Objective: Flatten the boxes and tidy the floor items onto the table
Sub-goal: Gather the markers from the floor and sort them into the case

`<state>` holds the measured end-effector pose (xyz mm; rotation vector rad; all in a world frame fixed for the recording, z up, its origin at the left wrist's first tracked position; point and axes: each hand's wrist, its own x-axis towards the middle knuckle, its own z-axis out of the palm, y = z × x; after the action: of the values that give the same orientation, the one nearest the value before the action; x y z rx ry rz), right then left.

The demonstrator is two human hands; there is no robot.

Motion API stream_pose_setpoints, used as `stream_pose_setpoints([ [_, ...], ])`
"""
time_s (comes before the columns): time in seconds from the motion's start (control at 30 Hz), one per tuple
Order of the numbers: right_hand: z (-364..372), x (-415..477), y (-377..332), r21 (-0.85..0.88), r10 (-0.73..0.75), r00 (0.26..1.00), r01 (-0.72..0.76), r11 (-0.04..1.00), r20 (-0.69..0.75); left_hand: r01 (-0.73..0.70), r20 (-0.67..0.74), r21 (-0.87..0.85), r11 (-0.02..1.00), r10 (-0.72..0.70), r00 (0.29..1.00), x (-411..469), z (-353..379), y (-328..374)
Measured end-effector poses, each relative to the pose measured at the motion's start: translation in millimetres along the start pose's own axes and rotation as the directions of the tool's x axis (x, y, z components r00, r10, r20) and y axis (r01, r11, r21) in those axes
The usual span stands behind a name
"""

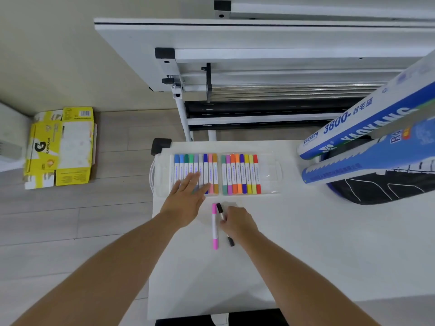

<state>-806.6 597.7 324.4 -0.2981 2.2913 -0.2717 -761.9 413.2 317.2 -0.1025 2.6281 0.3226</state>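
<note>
My left hand [188, 198] flat, fingers straight, on clear plastic marker case [270, 172]. My right hand [237, 222] pinches black marker [220, 211] beside pink marker [214, 228] on white table [306, 243].

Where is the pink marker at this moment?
Head view: the pink marker lies on the table, on the near side of the marker case, between the left hand and the black marker that the right hand pinches.
</note>
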Motion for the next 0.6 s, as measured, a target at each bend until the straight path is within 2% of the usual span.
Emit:
stream_pose_setpoints([
  [0.13, -0.6, -5.0, -5.7, 0.030, 0.040, 0.999, -0.040, 0.999, 0.003, -0.009, 0.008, 0.012, 1.000, 0.009, 1.000, 3.5, -0.4, 0.7],
  [0.27, -15.0, -5.2, 13.5, 0.165, -0.030, 0.999, 0.025, 0.986, 0.030, -0.023, 0.006, 0.037, 0.999, 0.023, 1.000, 7.9, -8.6, 9.8],
  [0.47, -83.5, 6.5, 59.7, 0.500, 0.078, 0.989, -0.004, 0.866, -0.127, -0.080, 0.001, 0.033, 0.996, 0.080, 0.997, 30.2, -21.8, 47.0],
  [0.6, -114.8, 28.8, 81.5, 0.525, 0.095, 0.978, 0.018, 0.851, -0.188, -0.114, 0.006, 0.036, 0.993, 0.114, 0.994, 41.4, -19.4, 69.2],
])
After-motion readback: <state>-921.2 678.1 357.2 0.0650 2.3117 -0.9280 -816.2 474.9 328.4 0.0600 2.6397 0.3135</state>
